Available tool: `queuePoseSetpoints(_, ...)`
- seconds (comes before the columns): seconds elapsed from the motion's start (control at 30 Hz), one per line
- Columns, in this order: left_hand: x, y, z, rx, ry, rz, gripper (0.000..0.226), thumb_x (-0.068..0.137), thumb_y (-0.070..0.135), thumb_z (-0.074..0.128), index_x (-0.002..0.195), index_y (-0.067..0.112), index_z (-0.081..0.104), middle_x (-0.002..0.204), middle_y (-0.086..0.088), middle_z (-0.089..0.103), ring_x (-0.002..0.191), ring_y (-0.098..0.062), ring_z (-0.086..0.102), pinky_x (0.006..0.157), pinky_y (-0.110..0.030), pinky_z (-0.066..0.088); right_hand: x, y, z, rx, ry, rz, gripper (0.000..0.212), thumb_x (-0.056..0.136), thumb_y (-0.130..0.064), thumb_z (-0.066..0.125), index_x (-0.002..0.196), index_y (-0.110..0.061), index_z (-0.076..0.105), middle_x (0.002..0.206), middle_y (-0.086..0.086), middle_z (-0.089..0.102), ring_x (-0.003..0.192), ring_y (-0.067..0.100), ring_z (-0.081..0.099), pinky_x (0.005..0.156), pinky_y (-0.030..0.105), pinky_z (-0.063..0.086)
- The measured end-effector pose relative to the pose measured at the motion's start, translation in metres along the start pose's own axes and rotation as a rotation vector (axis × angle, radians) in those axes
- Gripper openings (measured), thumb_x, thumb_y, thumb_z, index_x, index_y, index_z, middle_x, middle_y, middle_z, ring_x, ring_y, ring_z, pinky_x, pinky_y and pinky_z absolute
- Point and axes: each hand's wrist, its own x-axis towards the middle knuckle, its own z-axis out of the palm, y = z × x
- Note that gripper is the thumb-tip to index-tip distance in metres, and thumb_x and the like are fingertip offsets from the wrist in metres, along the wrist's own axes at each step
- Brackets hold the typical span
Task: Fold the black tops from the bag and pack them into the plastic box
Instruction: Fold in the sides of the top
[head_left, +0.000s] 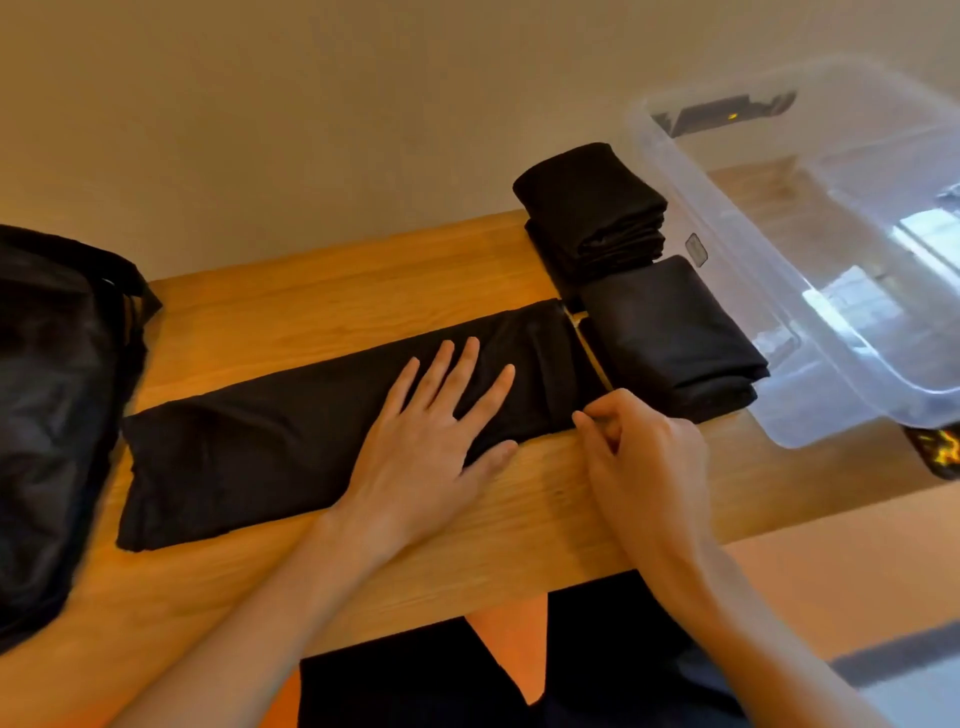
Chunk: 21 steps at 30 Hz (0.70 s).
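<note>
While left hand (441, 431) lies spread flat on long matte black top (234, 457), right hand (644, 457) grip pinching its corner

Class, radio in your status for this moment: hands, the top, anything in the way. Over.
Left hand flat on long-folded top. Right hand pinching its right end. Folded stacks beside plastic box, not in it.

No legible text
A small grey label (696, 249) on the box (670, 156) wall, upper right of the frame, is too blurred to read.
</note>
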Motion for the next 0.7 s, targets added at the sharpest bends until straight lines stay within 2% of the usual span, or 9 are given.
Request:
queuePoseSetpoints(0.07,-0.001,0.000,0.000,0.005,-0.015,-0.010,0.067,0.100,0.070,0.004,0.160,0.043,-0.007,0.170,0.001,-0.017,0.155,-0.018,-0.022,0.128,-0.047,-0.002,0.001,0.002,-0.001,0.030,0.007,0.008,0.010,0.097,-0.023,0.069,0.087,-0.023,0.067,0.055,-0.018,0.049,0.072,-0.008,0.060,0.065,0.003,0.041)
queuePoseSetpoints(0.17,-0.001,0.001,-0.001,0.004,-0.024,-0.018,0.068,0.098,0.070,0.001,0.159,0.044,-0.011,0.169,0.003,-0.022,0.154,-0.017,-0.026,0.128,-0.046,-0.004,0.001,0.002,-0.002,0.004,-0.029,0.037,0.008,0.100,-0.028,0.065,0.093,-0.024,0.066,0.056,-0.017,0.050,0.055,0.000,0.056,0.061,0.006,0.041)
queuePoseSetpoints(0.27,0.000,0.002,0.000,0.002,-0.012,-0.021,0.068,0.098,0.070,0.001,0.159,0.044,-0.011,0.169,0.003,-0.021,0.154,-0.016,-0.026,0.128,-0.046,-0.004,0.003,0.001,-0.001,0.002,-0.061,0.070,0.017,0.099,-0.037,0.064,0.107,-0.023,0.069,0.061,-0.018,0.055,0.055,-0.007,0.052,0.055,0.007,0.038)
queuePoseSetpoints(0.37,-0.001,0.002,0.001,-0.004,-0.007,-0.009,0.066,0.099,0.070,0.000,0.159,0.045,-0.008,0.170,0.002,-0.019,0.155,-0.017,-0.024,0.128,-0.047,-0.003,0.004,0.001,0.002,0.013,-0.035,0.057,0.009,0.099,-0.032,0.065,0.095,-0.025,0.068,0.059,-0.017,0.054,0.053,-0.004,0.052,0.054,0.009,0.032)
queuePoseSetpoints(0.5,-0.003,-0.001,0.003,0.003,0.006,0.015,0.060,0.102,0.068,0.002,0.159,0.049,-0.007,0.171,0.000,-0.017,0.156,-0.020,-0.022,0.128,-0.048,-0.002,0.001,0.006,0.000,0.030,0.104,-0.002,0.017,0.097,-0.018,0.067,0.081,-0.020,0.064,0.050,-0.018,0.040,0.041,-0.002,0.043,0.050,0.010,0.030)
queuePoseSetpoints(0.63,-0.002,-0.003,0.003,-0.006,-0.004,0.023,0.057,0.104,0.066,0.002,0.158,0.050,-0.007,0.170,0.001,-0.018,0.155,-0.020,-0.023,0.128,-0.050,-0.002,0.001,0.012,-0.003,0.035,0.176,-0.007,0.019,0.097,-0.013,0.065,0.078,-0.016,0.062,0.049,-0.016,0.038,0.037,0.000,0.040,0.047,0.009,0.027)
queuePoseSetpoints(0.7,-0.002,-0.003,0.003,-0.013,-0.008,0.024,0.058,0.104,0.067,0.000,0.158,0.051,-0.008,0.170,0.001,-0.019,0.155,-0.020,-0.023,0.128,-0.050,-0.002,0.003,0.014,-0.002,0.042,0.185,0.012,0.018,0.098,-0.013,0.065,0.080,-0.014,0.063,0.049,-0.015,0.042,0.038,0.000,0.042,0.046,0.014,0.031)
